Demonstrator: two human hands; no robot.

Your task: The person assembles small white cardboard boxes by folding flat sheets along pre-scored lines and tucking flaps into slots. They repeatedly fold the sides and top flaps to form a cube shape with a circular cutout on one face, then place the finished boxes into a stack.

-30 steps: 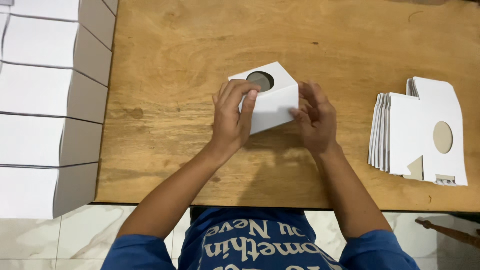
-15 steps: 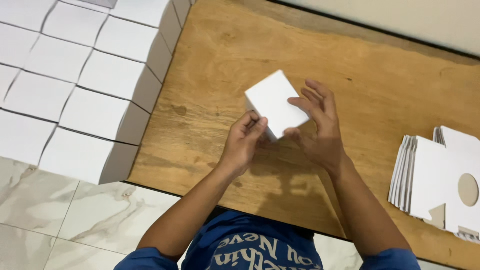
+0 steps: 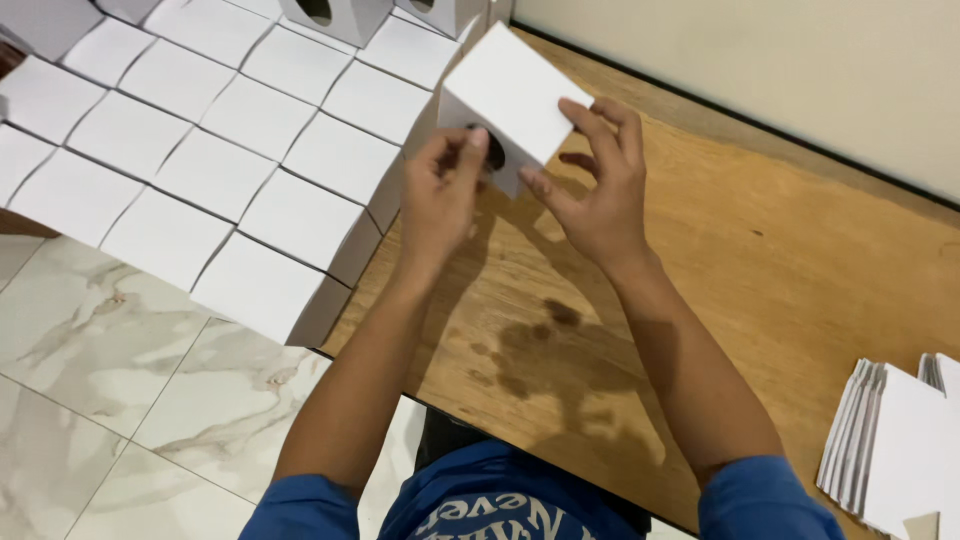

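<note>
Both hands, left hand (image 3: 440, 195) and right hand (image 3: 597, 190), pinch a folded white cardboard box (image 3: 510, 100) with a round window above the wooden table (image 3: 800, 270), seemingly steadying it beside rows of finished white boxes (image 3: 210, 170).

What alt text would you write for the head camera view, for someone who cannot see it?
Two bare hands, left hand and right hand, hold a folded white box with a round hole above a wooden table. Rows of finished white boxes sit to the left; flat blanks lie at the right.
</note>
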